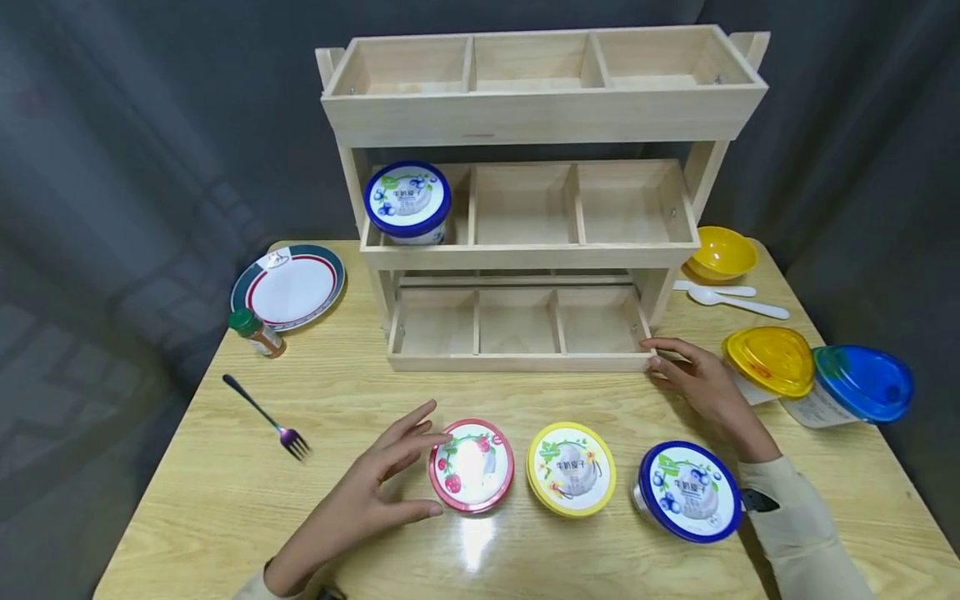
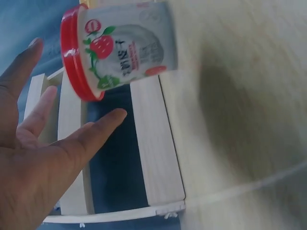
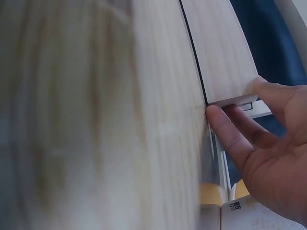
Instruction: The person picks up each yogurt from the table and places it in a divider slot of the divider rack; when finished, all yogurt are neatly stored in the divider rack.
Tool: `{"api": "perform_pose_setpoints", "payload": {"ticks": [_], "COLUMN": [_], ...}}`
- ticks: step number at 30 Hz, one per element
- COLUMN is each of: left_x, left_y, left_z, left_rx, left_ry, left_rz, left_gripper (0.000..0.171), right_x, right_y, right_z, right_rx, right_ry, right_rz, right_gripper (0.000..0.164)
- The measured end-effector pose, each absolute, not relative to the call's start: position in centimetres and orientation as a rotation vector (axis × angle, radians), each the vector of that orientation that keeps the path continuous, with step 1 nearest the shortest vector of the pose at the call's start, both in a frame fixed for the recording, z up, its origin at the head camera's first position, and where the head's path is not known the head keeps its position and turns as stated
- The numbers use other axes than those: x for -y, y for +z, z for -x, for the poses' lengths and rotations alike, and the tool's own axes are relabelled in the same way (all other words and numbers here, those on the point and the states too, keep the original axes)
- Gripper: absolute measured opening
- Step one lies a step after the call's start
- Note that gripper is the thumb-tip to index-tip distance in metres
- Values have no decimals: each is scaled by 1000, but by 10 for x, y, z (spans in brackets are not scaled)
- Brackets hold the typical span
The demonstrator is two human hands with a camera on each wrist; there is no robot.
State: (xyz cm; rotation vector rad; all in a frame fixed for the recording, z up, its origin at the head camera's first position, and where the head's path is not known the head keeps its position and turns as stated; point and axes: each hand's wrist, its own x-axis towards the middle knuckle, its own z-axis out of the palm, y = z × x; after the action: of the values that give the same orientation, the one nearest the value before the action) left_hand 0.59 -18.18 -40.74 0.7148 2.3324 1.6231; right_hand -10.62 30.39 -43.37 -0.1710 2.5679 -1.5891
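Observation:
In the head view my left hand (image 1: 375, 479) is spread beside a tub with a red, strawberry-printed lid (image 1: 472, 467). A gap shows between fingers and tub (image 2: 122, 48) in the left wrist view. My right hand (image 1: 697, 379) holds the lower right front corner of a three-tier wooden shelf (image 1: 517, 364). Thumb and fingers sit on either side of that corner in the right wrist view. A yellow-lidded tub (image 1: 572, 469) and a blue-lidded tub (image 1: 692, 492) stand in a row with the red one. Another blue-lidded tub (image 1: 407, 200) sits in the middle tier's left compartment.
To the left lie a plate (image 1: 292, 287), a green-capped spice bottle (image 1: 257, 333) and a fork (image 1: 270, 419). On the right are a yellow bowl (image 1: 722, 253), white plastic cutlery (image 1: 738, 302), and containers with yellow (image 1: 772, 361) and blue (image 1: 862, 383) lids.

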Motion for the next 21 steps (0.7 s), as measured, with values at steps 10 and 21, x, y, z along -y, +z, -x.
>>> {"api": "perform_pose_setpoints", "payload": {"ticks": [10,21], "left_x": [171,165], "left_y": [-419,-432], "left_z": [-6,-7], "left_rx": [-2221,-1942], "left_ry": [1679,1838], "left_rz": [-769,-681], "left_gripper": [54,56], "right_x": [-302,-303], "right_y": [-434,-434], "right_z": [108,106], "right_rx": [-2567,-2542], "right_ry": [-1588,-1610], "right_rz": [153,137], "right_gripper": [42,43]}}
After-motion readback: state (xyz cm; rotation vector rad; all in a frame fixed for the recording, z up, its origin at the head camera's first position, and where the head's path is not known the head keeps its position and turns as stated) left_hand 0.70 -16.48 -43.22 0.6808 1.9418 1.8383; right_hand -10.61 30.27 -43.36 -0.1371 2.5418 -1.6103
